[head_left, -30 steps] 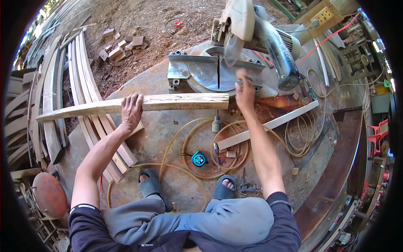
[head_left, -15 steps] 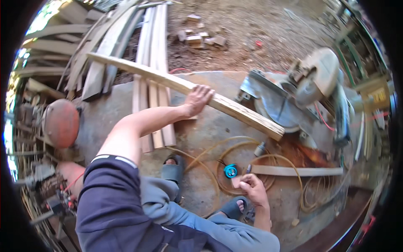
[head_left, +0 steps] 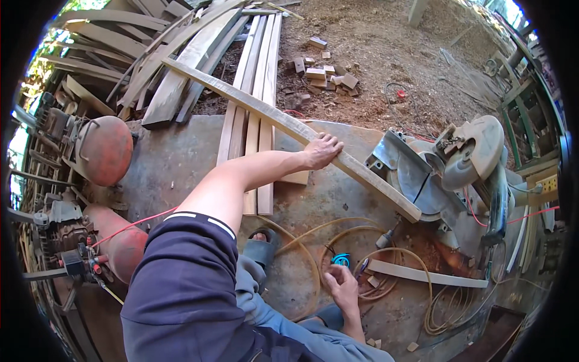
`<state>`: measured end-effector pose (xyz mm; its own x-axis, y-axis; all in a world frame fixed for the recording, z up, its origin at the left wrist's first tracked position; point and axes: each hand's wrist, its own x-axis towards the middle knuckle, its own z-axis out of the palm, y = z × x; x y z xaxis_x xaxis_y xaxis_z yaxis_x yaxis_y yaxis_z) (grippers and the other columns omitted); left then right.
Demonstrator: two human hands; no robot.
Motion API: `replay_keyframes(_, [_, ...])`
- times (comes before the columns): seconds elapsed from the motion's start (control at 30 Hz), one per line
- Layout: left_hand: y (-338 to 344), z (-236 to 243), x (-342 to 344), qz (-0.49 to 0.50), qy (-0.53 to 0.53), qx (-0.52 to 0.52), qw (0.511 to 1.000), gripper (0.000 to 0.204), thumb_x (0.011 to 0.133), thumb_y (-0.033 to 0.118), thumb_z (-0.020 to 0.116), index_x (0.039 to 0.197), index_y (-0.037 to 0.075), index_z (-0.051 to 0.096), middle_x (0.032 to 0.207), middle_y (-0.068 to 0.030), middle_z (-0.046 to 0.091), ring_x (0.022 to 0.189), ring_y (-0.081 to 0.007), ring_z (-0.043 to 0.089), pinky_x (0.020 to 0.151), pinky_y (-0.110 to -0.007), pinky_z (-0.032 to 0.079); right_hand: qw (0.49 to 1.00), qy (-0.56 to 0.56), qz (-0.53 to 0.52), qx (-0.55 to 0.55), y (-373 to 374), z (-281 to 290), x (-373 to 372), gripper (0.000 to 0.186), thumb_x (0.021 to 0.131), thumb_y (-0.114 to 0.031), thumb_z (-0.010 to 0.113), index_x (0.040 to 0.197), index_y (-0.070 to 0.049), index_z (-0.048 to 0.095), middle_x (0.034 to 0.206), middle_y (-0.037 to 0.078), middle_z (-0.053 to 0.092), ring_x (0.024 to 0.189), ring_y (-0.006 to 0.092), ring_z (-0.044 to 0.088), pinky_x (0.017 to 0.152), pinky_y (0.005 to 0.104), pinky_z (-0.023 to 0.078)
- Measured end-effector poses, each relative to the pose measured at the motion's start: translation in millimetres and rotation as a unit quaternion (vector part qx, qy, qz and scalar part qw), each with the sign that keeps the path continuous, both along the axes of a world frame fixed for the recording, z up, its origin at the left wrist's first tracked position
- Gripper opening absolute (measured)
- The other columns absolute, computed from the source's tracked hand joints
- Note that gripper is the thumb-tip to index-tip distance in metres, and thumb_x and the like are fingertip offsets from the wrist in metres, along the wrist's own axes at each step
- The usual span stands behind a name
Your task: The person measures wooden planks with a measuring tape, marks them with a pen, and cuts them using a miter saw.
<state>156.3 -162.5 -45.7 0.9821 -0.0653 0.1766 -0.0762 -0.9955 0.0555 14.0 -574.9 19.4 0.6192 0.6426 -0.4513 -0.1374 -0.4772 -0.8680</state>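
My left hand (head_left: 322, 151) is wrapped over a long squared wooden beam (head_left: 259, 111), which slants from the boards at the far left down to the right. The beam's near end lies in front of the miter saw (head_left: 443, 169). Lower down, my right hand (head_left: 342, 289) has its fingers curved, with a gap between thumb and forefinger and nothing visible held. Just beyond its fingertips is a small round teal tool (head_left: 341, 259), partly covered, whose kind I cannot make out. A dark pen-like stick (head_left: 363, 267) lies beside it.
A yellowish hose (head_left: 422, 259) coils on the concrete, with a thin wooden strip (head_left: 428, 273) across it. Long boards (head_left: 265, 60) lie ahead, wood offcuts (head_left: 322, 72) beyond. Red tanks (head_left: 108, 151) stand at left. My sandalled foot (head_left: 260, 247) is below the beam.
My right hand has moved left toward the round teal tool and now partly covers it. My left hand keeps its grip on the beam. The whole view has shifted.
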Motion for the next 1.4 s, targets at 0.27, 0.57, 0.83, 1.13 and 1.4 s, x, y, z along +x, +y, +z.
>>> replay_keyframes(0.27, [2.8, -13.3, 1.4, -0.048, -0.202, -0.018, 0.978, 0.025, 0.085, 0.002, 0.059, 0.110, 0.001, 0.055, 0.104, -0.0199, 0.052, 0.100, -0.0403, 0.054, 0.085, -0.049, 0.050, 0.883, -0.427, 0.124, -0.153, 21.1, -39.1, -10.9, 0.064, 0.069, -0.029, 0.085, 0.126, -0.015, 0.059, 0.144, 0.018, 0.046, 0.135, 0.0388, 0.041, 0.107, 0.0489, 0.039])
replay_keyframes(0.57, [16.4, 44.7, 38.8, -0.062, 0.109, -0.146, 0.981, 0.044, 0.075, 0.003, 0.066, 0.119, -0.001, 0.063, 0.109, -0.0214, 0.063, 0.102, -0.0394, 0.063, 0.087, -0.045, 0.053, 0.866, -0.481, -0.032, -0.131, 6.8, -81.7, -9.2, 0.027, 0.090, -0.021, 0.064, 0.116, -0.015, 0.064, 0.136, 0.020, 0.053, 0.126, 0.0388, 0.051, 0.100, 0.0497, 0.047])
replay_keyframes(0.83, [22.2, 37.8, 40.2, -0.035, 0.113, -0.067, 0.991, 0.072, 0.081, 0.019, 0.078, 0.142, -0.004, 0.047, 0.137, -0.0245, 0.054, 0.130, -0.0378, 0.050, 0.110, -0.043, 0.042, 0.872, -0.471, -0.007, -0.136, 10.8, -77.6, 3.4, 0.038, 0.082, -0.019, 0.072, 0.118, -0.013, 0.063, 0.127, 0.019, 0.056, 0.119, 0.0398, 0.054, 0.098, 0.0487, 0.048])
replay_keyframes(1.13, [-163.8, 84.7, -96.0, 0.013, 0.502, -0.560, 0.659, 0.066, 0.103, 0.052, 0.050, 0.142, -0.001, 0.046, 0.116, -0.0169, 0.065, 0.105, -0.0245, 0.067, 0.092, -0.037, 0.056, 0.969, 0.043, -0.144, 0.197, -0.2, 0.8, 45.5, 0.059, 0.084, -0.021, 0.076, 0.135, -0.003, 0.051, 0.123, 0.010, 0.060, 0.117, 0.0186, 0.058, 0.102, 0.0338, 0.047])
replay_keyframes(1.4, [-190.1, 121.3, -114.3, 0.044, 0.478, -0.829, 0.286, 0.057, 0.098, 0.020, 0.067, 0.141, -0.002, 0.037, 0.126, -0.0174, 0.058, 0.111, -0.0255, 0.065, 0.094, -0.036, 0.057, 0.997, 0.033, -0.039, 0.056, 0.3, 81.9, 71.7, 0.062, 0.093, -0.033, 0.071, 0.137, 0.002, 0.045, 0.132, 0.021, 0.056, 0.123, 0.0275, 0.057, 0.106, 0.0377, 0.045])
